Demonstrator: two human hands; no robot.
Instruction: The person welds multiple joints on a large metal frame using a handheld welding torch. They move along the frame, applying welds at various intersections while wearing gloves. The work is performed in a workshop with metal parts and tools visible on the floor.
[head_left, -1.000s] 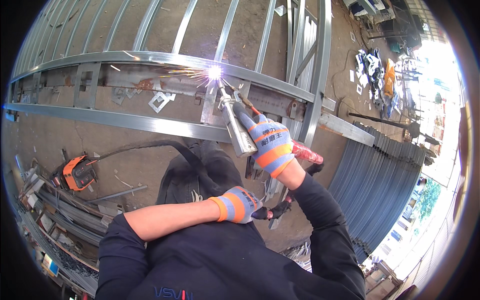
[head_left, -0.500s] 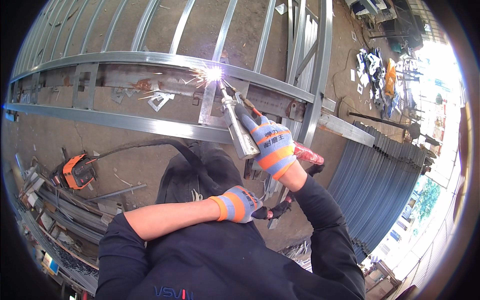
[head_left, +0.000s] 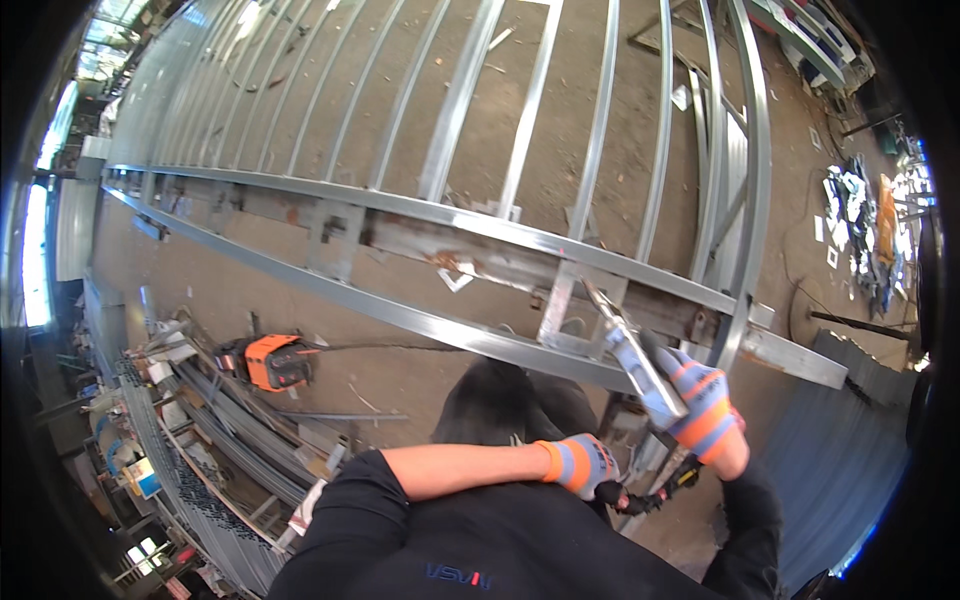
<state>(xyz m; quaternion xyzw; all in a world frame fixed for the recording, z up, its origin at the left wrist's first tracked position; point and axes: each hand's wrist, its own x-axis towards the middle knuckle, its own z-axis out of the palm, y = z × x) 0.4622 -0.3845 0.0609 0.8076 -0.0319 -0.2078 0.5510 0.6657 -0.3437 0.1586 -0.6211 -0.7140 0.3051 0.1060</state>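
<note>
Arc no longer burning; welding apparently pausing. Right hand (head_left: pixel 702 400), right of centre, gripping welding torch (head_left: pixel 640 365) near steel rail (head_left: pixel 480 225); left hand (head_left: pixel 580 464), lower centre, clasping cable (head_left: pixel 632 503).

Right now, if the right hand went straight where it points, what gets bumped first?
Its torch, held in the right hand, would probably hit the long upper rail; depth is unclear.

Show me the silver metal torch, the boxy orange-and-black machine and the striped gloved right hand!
Silver metal torch (head_left: pixel 633 355): head view, middle of its barrel.
Boxy orange-and-black machine (head_left: pixel 265 362): head view, its orange casing.
Striped gloved right hand (head_left: pixel 702 400): head view, back of the glove.
</note>
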